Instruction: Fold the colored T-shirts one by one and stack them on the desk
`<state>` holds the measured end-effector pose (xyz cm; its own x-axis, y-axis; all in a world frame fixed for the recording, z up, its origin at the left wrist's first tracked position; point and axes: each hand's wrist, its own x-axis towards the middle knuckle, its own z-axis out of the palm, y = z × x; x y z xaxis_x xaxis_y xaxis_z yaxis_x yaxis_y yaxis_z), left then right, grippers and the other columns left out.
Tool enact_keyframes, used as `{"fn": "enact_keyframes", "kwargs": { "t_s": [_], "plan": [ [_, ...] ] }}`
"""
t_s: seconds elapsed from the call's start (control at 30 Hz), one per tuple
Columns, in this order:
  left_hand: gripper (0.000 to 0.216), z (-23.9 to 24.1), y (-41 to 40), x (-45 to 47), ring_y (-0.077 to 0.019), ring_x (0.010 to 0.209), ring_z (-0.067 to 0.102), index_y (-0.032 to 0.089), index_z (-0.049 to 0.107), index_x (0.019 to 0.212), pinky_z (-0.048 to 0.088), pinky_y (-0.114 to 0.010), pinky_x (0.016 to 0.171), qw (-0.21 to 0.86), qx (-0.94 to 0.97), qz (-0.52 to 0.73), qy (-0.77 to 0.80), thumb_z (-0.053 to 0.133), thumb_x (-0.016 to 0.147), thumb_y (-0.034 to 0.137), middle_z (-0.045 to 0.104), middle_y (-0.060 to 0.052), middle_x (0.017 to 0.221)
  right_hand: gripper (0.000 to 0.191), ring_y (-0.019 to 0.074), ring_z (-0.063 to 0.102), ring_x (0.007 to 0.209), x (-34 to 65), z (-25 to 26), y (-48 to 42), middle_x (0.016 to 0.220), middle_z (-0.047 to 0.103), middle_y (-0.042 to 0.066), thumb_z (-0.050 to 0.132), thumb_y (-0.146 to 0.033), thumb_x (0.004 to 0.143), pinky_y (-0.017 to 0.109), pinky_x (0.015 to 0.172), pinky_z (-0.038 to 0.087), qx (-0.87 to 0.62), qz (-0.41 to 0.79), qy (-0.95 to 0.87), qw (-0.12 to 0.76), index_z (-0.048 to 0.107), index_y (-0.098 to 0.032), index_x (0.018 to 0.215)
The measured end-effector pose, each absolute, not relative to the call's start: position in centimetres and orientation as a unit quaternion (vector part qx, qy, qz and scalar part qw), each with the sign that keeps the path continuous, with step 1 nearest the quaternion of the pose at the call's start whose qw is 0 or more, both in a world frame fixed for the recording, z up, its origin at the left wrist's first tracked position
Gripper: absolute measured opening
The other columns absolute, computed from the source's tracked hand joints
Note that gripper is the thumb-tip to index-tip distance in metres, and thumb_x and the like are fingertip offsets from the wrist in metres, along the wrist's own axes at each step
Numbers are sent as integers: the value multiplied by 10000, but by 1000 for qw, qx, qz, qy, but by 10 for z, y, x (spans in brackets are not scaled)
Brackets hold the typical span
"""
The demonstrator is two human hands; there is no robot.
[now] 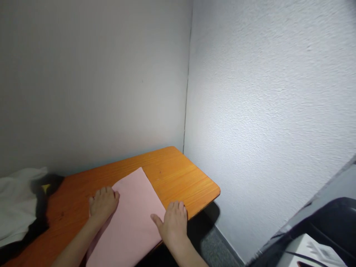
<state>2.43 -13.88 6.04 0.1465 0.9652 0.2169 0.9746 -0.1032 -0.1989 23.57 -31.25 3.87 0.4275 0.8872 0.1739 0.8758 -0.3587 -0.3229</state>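
A folded pink cloth lies flat on an orange wooden table, reaching to the table's near edge. My left hand rests palm down at the cloth's left edge, its fingers curled under at the knuckles. At the cloth's right edge, by the table's rim, my right hand lies flat with its thumb out on the cloth and fingers stretched forward. Neither hand holds anything.
A heap of white and black cloth sits at the table's left end. Grey walls meet in a corner behind the table. A dark object with white paper stands low on the right, grey floor between.
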Motion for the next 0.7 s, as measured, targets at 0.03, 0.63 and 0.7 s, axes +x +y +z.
{"fn": "enact_keyframes", "kwargs": {
  "t_s": [0.03, 0.63, 0.7],
  "plan": [
    [516, 63, -138, 23, -350, 1048, 572, 77, 627, 1024, 408, -491, 841, 141, -749, -6, -647, 204, 908, 347, 635, -220, 1091, 692, 456, 510, 1080, 236, 37, -316, 1100, 609, 273, 588, -724, 750, 640, 923, 389, -817, 37, -547, 180, 674, -115, 1067],
    [461, 146, -106, 169, -279, 943, 657, 152, 528, 1052, 448, -320, 713, -14, -815, -97, -571, 217, 966, 482, 690, -155, 1002, 283, 214, 615, 768, 400, 81, -306, 855, 664, 21, 581, -464, 799, 296, 696, 444, -731, 142, -462, 481, 539, -224, 942],
    [452, 155, -103, 210, -282, 972, 652, 140, 521, 1090, 459, -329, 738, -14, -830, -99, -549, 219, 972, 455, 683, -166, 1046, 341, 218, 604, 724, 436, 76, -306, 811, 656, 23, 602, -498, 760, 297, 662, 435, -746, 123, -431, 492, 540, -211, 931]
  ]
}}
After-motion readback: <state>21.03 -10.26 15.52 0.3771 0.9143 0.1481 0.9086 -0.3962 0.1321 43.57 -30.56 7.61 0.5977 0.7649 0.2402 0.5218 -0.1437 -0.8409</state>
